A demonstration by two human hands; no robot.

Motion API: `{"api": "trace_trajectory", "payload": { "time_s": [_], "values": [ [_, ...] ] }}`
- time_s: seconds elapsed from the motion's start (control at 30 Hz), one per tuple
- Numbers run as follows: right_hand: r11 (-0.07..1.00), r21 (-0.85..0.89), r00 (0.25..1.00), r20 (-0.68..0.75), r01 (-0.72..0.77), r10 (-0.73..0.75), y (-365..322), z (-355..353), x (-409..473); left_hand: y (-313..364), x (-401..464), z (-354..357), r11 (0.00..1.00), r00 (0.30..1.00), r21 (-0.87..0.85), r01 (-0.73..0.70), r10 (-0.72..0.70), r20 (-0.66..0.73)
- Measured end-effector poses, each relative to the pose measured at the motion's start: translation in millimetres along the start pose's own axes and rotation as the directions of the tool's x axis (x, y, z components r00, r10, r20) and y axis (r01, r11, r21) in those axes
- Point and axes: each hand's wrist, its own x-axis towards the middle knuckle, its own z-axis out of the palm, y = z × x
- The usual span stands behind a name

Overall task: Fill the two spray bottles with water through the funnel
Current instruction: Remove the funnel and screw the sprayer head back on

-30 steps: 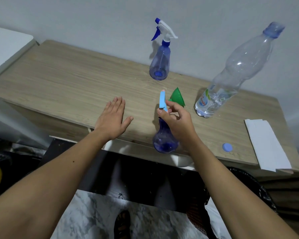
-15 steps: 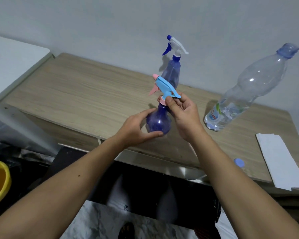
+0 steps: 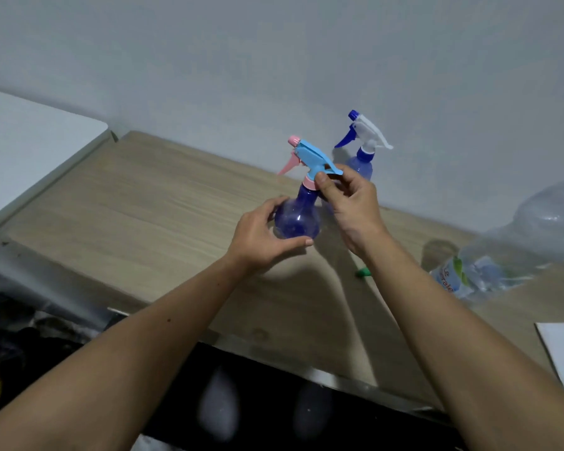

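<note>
Purple translucent round-bodied spray bottle with light-blue-and-pink trigger head held above wooden tabletop, long axis upright, nozzle pointing left. Left hand cups bottle body, fingers curled around it. Right hand pinches pink collar under trigger head with thumb and fingers. Second blue spray bottle with white head stands behind, near wall.

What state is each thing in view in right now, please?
Pink-and-blue spray bottle: held up, head still on.
Left hand: cupping its body.
Right hand: gripping its head.
White-and-blue spray bottle: upright, head on.
Water bottle: blurred, part full.
Green funnel: mostly hidden.
</note>
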Motion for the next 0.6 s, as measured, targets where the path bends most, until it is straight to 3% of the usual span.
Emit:
{"api": "trace_trajectory", "payload": {
  "time_s": [0.27, 0.6],
  "values": [
    [0.999, -0.008, 0.999, -0.026, -0.036, 0.035, 18.9, 19.9, 63.6, -28.0, 60.5, 2.4, 0.999, 0.998, 0.019, 0.043, -0.043, -0.041],
    [0.994, 0.088, 0.993, -0.097, -0.065, 0.073, 45.4, 35.0, 98.2, -55.6, 109.9, 14.9, 0.984, 0.996, 0.178, 0.015, 0.001, -0.09]
  ]
}}
